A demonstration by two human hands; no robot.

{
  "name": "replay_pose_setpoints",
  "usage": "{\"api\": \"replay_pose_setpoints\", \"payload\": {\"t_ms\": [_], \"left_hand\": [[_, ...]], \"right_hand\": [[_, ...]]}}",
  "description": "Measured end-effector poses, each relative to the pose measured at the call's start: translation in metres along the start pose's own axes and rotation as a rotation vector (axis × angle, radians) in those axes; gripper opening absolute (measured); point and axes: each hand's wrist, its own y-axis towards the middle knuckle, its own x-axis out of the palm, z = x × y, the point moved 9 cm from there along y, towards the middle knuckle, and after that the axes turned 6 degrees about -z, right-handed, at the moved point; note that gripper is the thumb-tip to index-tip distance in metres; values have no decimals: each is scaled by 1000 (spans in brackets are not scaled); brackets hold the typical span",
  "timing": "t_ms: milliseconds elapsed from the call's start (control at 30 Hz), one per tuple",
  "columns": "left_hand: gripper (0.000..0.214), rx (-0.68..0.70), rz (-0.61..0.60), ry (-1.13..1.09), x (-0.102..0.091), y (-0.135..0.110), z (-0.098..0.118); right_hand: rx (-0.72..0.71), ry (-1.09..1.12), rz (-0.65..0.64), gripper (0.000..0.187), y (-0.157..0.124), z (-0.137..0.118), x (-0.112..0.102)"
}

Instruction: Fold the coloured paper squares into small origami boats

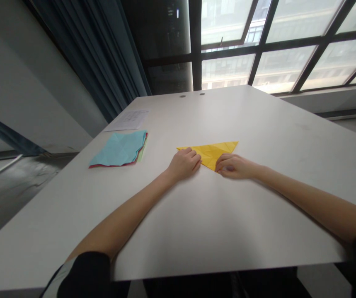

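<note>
A sheet of yellow paper (212,152), folded into a triangle with faint creases, lies on the white table with its long edge facing away from me. My left hand (184,164) rests on the paper's left part, fingers curled and pressed down on it. At the near corner, my right hand (234,166) pinches the paper between thumb and fingers. The fingers hide part of the near edges, while the left and right tips of the triangle stay visible.
To the left lies a stack of coloured paper (120,147), light blue on top with red and green edges below. Behind it is a white printed sheet (129,120). Two round holes mark the far part of the table (178,215). Curtains and windows stand beyond.
</note>
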Motion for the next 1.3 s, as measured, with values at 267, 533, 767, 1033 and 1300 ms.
{"api": "replay_pose_setpoints", "payload": {"t_ms": [267,533,767,1033,1300], "left_hand": [[47,65,-207,-186,45,4,7],[50,-200,-222,-71,40,0,-18],[47,-429,-191,22,38,-10,-43],[47,-504,-178,58,33,-14,-48],[47,-518,-197,38,31,-14,-48]], "right_hand": [[12,3,-7,17,0,2,0],[5,20,-4,16,0,0,-1],[0,28,0,15,1,0,-1],[-3,25,0,16,-1,0,-1],[8,34,-8,16,-1,3,0]]}}
